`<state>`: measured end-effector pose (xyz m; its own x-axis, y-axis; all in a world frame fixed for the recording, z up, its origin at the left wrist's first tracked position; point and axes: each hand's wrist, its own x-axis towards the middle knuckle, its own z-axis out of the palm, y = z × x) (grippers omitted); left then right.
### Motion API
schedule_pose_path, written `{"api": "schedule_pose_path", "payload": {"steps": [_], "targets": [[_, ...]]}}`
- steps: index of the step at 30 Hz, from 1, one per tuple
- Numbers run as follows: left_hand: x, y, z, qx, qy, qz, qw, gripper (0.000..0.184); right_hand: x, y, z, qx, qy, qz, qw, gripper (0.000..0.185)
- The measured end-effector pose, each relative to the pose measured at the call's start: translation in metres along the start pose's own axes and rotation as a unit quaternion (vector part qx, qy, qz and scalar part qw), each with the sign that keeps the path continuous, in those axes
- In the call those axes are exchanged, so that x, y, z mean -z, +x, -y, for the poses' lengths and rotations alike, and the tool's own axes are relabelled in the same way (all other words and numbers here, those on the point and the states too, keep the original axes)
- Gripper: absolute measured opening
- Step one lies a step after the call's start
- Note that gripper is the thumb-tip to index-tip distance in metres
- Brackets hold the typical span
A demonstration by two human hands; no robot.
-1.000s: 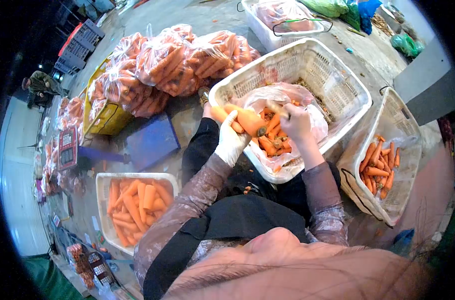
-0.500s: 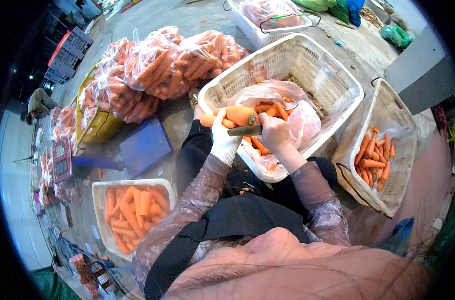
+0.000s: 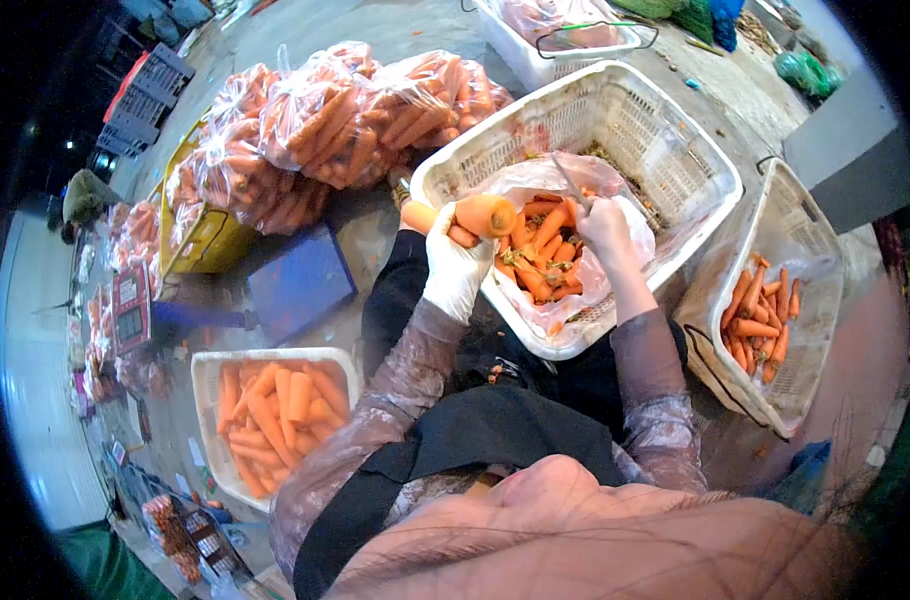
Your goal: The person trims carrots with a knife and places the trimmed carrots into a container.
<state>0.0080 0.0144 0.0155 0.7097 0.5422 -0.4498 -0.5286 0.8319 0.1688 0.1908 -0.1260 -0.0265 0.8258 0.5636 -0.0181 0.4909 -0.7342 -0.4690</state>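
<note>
Space separates knife edge [image 3: 567,178] from held carrots [image 3: 483,213].

knife [image 3: 569,182] — now clear of carrot [image 3: 483,215]

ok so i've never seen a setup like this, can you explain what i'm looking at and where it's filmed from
There's no machine: a person works by hand, seen through a camera on their own head, looking forward and down. The gloved left hand holds carrots; the bare right hand grips a knife. On the floor ahead stands a big white crate with an open plastic bag of carrots inside. More carrots fill a left-side crate and lie in a right-side crate.
</note>
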Motion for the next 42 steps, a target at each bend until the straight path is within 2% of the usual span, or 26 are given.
{"api": "schedule_pose_path", "payload": {"steps": [2,5,7,8,11,13,14,15,17,18,19,20,23,25,27,29,30,32,33,34,35,37,38,39,41,42], "targets": [[0.005,0.009,-0.001,0.006,0.014,-0.050,0.999,0.041,0.005,-0.028,0.028,0.170,0.068,-0.095,0.978,0.015],[0.009,0.013,0.002,0.048,0.018,-0.052,0.997,0.040,-0.001,-0.053,0.053,0.293,0.079,-0.138,0.943,0.012],[0.033,0.030,0.006,0.090,0.001,-0.039,0.995,0.034,-0.002,-0.058,0.060,0.296,0.070,-0.130,0.944,0.016],[0.048,0.039,0.011,0.041,0.104,0.037,0.993,0.037,-0.003,-0.058,0.060,0.290,0.069,-0.132,0.945,0.016],[0.021,0.025,0.021,0.017,0.165,0.080,0.983,0.029,-0.004,-0.052,0.053,0.280,0.047,-0.155,0.946,0.018],[0.002,0.013,0.024,0.076,0.016,-0.022,0.997,0.031,-0.009,-0.046,0.047,0.219,0.022,-0.122,0.968,0.016],[0.012,0.021,0.025,0.077,0.017,-0.025,0.997,0.031,-0.014,-0.037,0.042,0.203,0.012,-0.130,0.971,0.016],[0.029,0.035,0.026,-0.092,0.345,0.064,0.932,0.032,-0.018,-0.028,0.038,0.184,0.003,-0.138,0.973,0.016],[0.034,0.039,0.028,-0.250,0.616,0.149,0.732,0.034,-0.030,-0.005,0.017,0.083,0.007,-0.055,0.995,0.021],[0.025,0.032,0.028,-0.122,0.359,0.085,0.922,0.037,-0.040,0.021,-0.018,0.020,0.026,-0.018,0.999,0.026],[0.016,0.019,0.019,0.024,0.070,0.007,0.997,0.040,-0.032,0.035,-0.037,-0.020,0.004,0.056,0.998,0.032],[0.004,0.001,0.019,0.065,-0.019,0.043,0.997,0.043,-0.013,0.037,-0.028,-0.079,0.013,0.014,0.997,0.032],[-0.018,-0.014,0.016,0.078,-0.034,0.058,0.995,0.044,0.008,0.034,-0.017,-0.022,-0.036,-0.017,0.999,0.033],[-0.019,-0.006,0.009,0.052,-0.015,0.005,0.999,0.043,0.004,0.031,0.000,-0.023,-0.027,-0.026,0.999,0.031],[-0.009,0.006,0.002,0.099,-0.087,-0.041,0.990,0.042,0.006,0.028,0.018,-0.029,-0.013,-0.042,0.999,0.029],[-0.011,0.000,0.006,0.055,-0.038,-0.070,0.995,0.042,0.013,0.014,0.037,0.145,0.280,-0.012,0.949,0.028],[-0.011,-0.001,0.008,0.059,-0.035,-0.088,0.994,0.043,0.017,0.004,0.043,0.143,0.415,0.088,0.894,0.032],[0.005,0.011,0.006,0.076,-0.029,-0.052,0.995,0.043,0.025,-0.016,0.053,0.199,0.491,0.199,0.824,0.050],[0.012,0.015,0.006,0.090,-0.021,-0.016,0.996,0.042,0.021,-0.023,0.059,0.277,0.478,0.175,0.815,0.059],[-0.001,0.004,0.007,0.111,-0.036,-0.056,0.992,0.042,0.019,-0.030,0.068,0.351,0.465,0.148,0.799,0.069],[0.005,0.005,0.010,0.113,-0.038,-0.057,0.991,0.042,0.023,-0.034,0.071,0.412,0.338,0.035,0.845,0.067],[0.017,0.007,0.016,0.122,0.012,0.020,0.992,0.044,0.011,-0.033,0.067,0.349,0.379,0.038,0.856,0.056],[0.020,0.012,0.025,0.079,0.031,-0.045,0.995,0.037,0.009,-0.031,0.061,0.347,0.380,0.036,0.857,0.056],[0.018,0.003,0.029,0.086,0.091,-0.014,0.992,0.035,0.014,-0.028,0.058,0.287,0.393,0.013,0.874,0.048],[0.051,0.004,0.000,0.292,0.215,0.111,0.925,0.042,0.029,-0.020,0.049,0.226,0.402,-0.011,0.887,0.041],[0.051,-0.006,-0.004,0.261,0.261,0.094,0.925,0.042,0.038,-0.015,0.041,0.166,0.472,0.034,0.865,0.036]]}}
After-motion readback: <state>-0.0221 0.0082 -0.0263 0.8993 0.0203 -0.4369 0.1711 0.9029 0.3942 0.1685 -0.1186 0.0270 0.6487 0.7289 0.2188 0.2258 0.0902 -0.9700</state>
